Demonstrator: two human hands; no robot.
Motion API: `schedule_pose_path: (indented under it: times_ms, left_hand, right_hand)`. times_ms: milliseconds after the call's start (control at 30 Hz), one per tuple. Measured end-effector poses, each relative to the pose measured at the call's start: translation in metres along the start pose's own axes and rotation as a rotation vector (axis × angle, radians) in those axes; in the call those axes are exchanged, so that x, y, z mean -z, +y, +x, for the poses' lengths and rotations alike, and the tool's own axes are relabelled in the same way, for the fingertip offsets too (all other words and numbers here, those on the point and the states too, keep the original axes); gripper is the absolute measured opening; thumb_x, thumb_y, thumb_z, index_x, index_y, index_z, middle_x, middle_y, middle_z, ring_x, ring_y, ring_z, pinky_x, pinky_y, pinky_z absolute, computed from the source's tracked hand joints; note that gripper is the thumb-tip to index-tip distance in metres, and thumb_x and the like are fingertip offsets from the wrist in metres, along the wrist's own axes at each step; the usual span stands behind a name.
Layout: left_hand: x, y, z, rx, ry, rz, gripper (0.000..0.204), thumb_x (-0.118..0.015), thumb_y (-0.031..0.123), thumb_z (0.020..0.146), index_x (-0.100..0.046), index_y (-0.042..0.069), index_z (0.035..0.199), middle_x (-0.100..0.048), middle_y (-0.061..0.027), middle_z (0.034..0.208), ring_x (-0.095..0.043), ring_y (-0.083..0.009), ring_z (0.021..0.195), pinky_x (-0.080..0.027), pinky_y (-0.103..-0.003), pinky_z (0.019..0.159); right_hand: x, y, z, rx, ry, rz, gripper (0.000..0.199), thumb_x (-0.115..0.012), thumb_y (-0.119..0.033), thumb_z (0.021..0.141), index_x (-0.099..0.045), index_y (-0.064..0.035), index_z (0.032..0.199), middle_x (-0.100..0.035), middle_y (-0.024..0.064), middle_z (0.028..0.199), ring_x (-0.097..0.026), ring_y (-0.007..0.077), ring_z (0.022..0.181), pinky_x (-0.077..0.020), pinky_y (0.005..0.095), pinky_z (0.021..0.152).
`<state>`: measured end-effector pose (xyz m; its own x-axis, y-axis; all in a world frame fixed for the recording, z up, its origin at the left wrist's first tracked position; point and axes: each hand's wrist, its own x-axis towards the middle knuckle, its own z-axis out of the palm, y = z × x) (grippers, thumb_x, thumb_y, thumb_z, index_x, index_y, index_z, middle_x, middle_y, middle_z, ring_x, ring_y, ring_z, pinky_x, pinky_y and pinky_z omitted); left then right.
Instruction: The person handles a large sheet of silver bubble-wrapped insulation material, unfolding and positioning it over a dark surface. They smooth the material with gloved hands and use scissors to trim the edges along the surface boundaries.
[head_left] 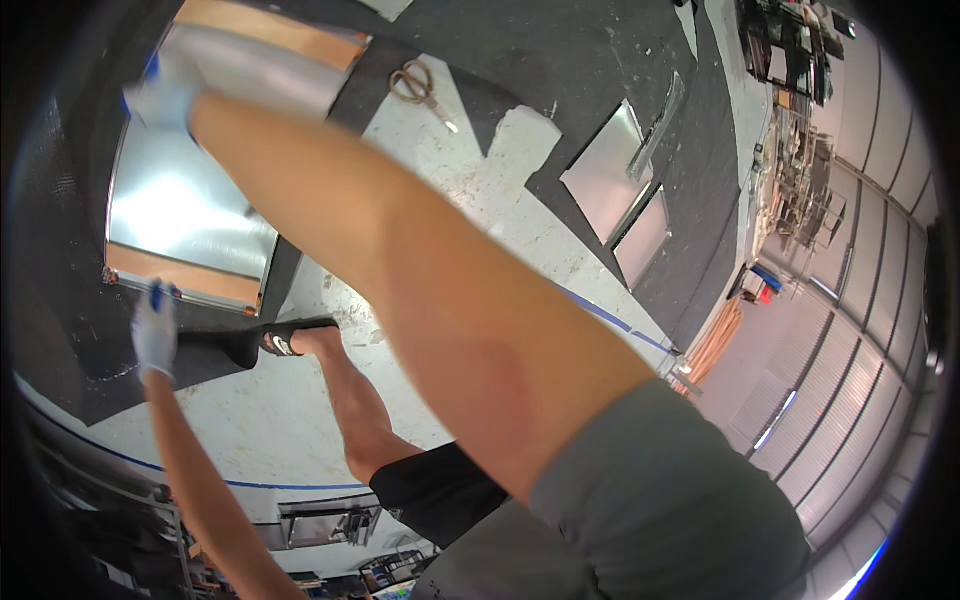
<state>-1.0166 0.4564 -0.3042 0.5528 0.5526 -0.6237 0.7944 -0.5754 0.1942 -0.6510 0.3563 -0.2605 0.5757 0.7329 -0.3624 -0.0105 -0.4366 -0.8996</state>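
A silvery sheet-metal panel with tan strips across its near and far ends lies on dark matting at the left. My left hand, in a white glove with blue fingertips, is at the panel's near edge. Its fingers stretch toward the tan strip, slightly apart; whether they touch it I cannot tell. My right arm reaches across the view, and my right hand, also gloved, is over the panel's left side toward the far end. Motion smears its fingers, so their grip is hidden.
Scissors lie on the pale floor right of the panel. Farther right, two smaller metal sheets rest on dark matting beside a narrow strip. My sandalled foot stands close to the panel's near right corner. Cluttered shelving lines the far right.
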Motion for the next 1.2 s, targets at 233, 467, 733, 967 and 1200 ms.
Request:
schedule_pose_path:
  times_ms: [233,467,733,967,1200]
  left_hand:
    - [-0.219,0.092,-0.259,0.194,-0.464,-0.68,0.049,-0.059,0.031,0.105,-0.054,0.002,0.144,-0.068,-0.0168,0.126,-0.066,-0.0254,0.114,-0.053,-0.038,0.101]
    - [-0.219,0.246,-0.413,0.301,-0.614,-0.608,0.042,-0.055,0.031,0.106,-0.063,0.004,0.138,-0.072,-0.0155,0.124,-0.069,-0.029,0.11,-0.053,-0.04,0.098]
    - [-0.206,0.265,-0.482,0.701,-0.518,-1.014,0.045,-0.052,0.035,0.108,-0.059,0.004,0.14,-0.068,-0.0111,0.128,-0.068,-0.0241,0.111,-0.053,-0.037,0.101]
    - [-0.271,0.396,-0.52,0.744,-0.661,-0.77,0.055,-0.052,0.04,0.107,-0.048,0.006,0.15,-0.054,-0.0112,0.147,-0.054,-0.0267,0.131,-0.043,-0.04,0.113]
    - [-0.495,0.593,-0.393,0.511,-0.468,-0.722,0.056,-0.05,0.039,0.107,-0.043,0.009,0.153,-0.048,-0.0096,0.152,-0.047,-0.0257,0.137,-0.038,-0.041,0.116]
  right_hand:
    - [0.152,0.361,-0.415,-0.712,0.278,0.041,0.045,-0.071,-0.035,0.092,-0.067,-0.0015,0.121,-0.07,0.0171,0.116,-0.067,0.0263,0.103,-0.0547,0.0404,0.092]
    - [0.423,0.409,-0.743,-1.299,0.348,-0.455,0.06,-0.067,-0.043,0.091,-0.061,-0.0058,0.138,-0.067,0.0222,0.133,-0.062,0.038,0.127,-0.0482,0.0434,0.108]
    - [0.466,0.41,-0.722,-1.144,0.481,-0.289,0.063,-0.067,-0.05,0.085,-0.067,-0.0101,0.134,-0.067,0.0251,0.13,-0.062,0.0404,0.125,-0.048,0.0461,0.108]
    - [0.562,0.545,-0.703,-1.21,0.615,-0.044,0.075,-0.069,-0.051,0.084,-0.06,-0.0015,0.139,-0.069,0.0215,0.128,-0.064,0.0362,0.124,-0.0476,0.0431,0.108]
    - [0.732,0.717,-0.621,-1.082,0.975,-0.041,0.114,-0.081,-0.054,0.075,-0.031,0.0076,0.156,-0.039,0.0293,0.158,-0.038,0.04,0.148,-0.0341,0.0423,0.12]
